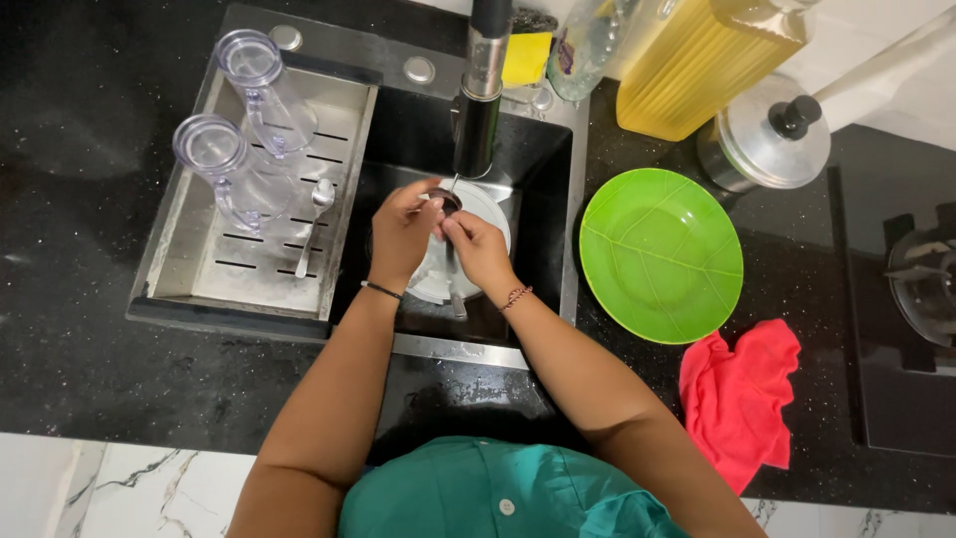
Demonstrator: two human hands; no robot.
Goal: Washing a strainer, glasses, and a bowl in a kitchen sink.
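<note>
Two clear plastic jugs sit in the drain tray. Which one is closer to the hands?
The lower-left jug, beside the spoon. The other jug sits farther up the drain tray, farther from the left hand.

Even, bright overhead light is recorded, with soft glare seen on the steel faucet (pixel 482 95) and pot lid (pixel 775 139), the black surface (pixel 90 329) rendered dark yet speckled, the sink basin (pixel 538 159) left in shadow, focus held sharp centrally, and slight wide-angle stretching noted at the edges.

Both hands hide most of the small dark utensil (pixel 445 200).
</note>
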